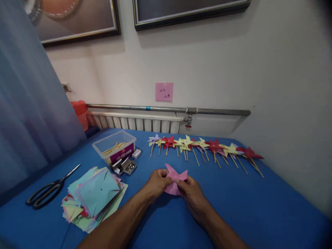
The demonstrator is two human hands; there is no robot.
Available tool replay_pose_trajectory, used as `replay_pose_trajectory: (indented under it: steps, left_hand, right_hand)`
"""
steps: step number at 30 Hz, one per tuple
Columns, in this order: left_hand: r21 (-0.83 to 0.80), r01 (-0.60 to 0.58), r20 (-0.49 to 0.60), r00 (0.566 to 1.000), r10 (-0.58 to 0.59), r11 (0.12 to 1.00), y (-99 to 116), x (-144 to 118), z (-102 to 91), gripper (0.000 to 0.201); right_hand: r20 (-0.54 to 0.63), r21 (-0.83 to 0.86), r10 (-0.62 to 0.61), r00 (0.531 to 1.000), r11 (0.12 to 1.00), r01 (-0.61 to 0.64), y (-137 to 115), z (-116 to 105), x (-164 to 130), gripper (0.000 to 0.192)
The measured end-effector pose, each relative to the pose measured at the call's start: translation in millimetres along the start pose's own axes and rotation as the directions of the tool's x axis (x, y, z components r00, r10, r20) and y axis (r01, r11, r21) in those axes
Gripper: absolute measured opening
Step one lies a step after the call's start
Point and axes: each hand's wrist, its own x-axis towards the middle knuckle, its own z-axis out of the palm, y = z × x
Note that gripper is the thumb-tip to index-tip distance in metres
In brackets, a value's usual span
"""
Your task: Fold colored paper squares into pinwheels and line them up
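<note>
Between my two hands is a pink paper pinwheel (173, 188), its corners folded in toward the centre and no stick visible on it. My left hand (157, 183) pinches it from the left, with the thumb pressed near the middle. On the other side my right hand (191, 192) grips it, thumb also at the centre. To the left lies a loose stack of coloured paper squares (97, 192), light blue on top, with slits cut in from the corners. Behind it an opened small box of metal pins (129, 166) sits by a clear plastic tub (114, 147) holding thin wooden sticks (114, 148).
Black-handled scissors (50, 192) lie at the far left of the blue table (233, 207). A row of finished pinwheels (214, 145) on sticks runs along the back right. A pipe with a valve (189, 119) and a radiator (135, 122) stand behind the table.
</note>
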Motion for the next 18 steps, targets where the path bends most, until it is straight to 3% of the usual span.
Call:
replay_pose_trajectory:
  steps: [12, 18]
  left_hand:
    - [0.017, 0.007, 0.05, 0.999, -0.008, 1.0, -4.4, 1.8, -2.5, 0.023]
    - [-0.015, 0.035, 0.051, 0.998, -0.034, 0.999, 1.9, -1.7, -1.5, 0.02]
  right_hand:
    - [-0.006, 0.014, -0.001, 1.0, 1.0, 0.001, 5.8, -5.4, 4.6, 0.033]
    - [-0.006, -0.075, -0.025, 1.0, 0.997, 0.024, 5.3, -5.8, 6.1, 0.037]
